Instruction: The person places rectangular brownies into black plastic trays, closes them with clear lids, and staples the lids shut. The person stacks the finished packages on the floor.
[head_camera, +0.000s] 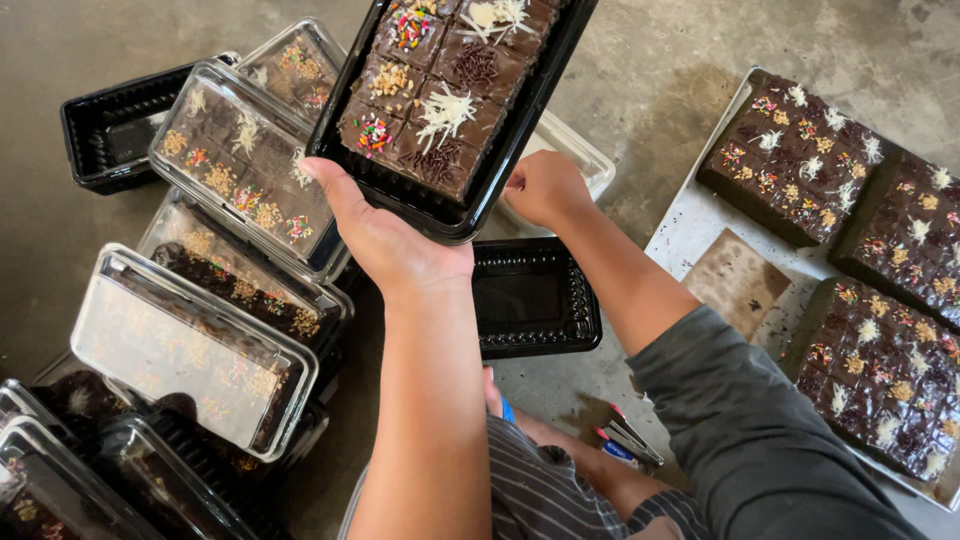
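Brownies (440, 85) fill a black tray (505, 150) lifted above the floor, far centre. The left hand (385, 240) clamps the tray's near edge, thumb on the rim. The right hand (545, 188) curls closed at the tray's right corner, touching a clear lid (580, 155). An empty tray (535, 300) lies below. Lidded boxes (240, 170) pile at left; uncut slabs (790, 160) sit on a board (690, 225) at right.

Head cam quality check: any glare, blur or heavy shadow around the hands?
Head view: soft even light and sharp focus on the left hand and the open black tray of brownies; the clear lids at left show whitish glare that veils their contents; right hand is sharp, casting a faint shadow on the floor.
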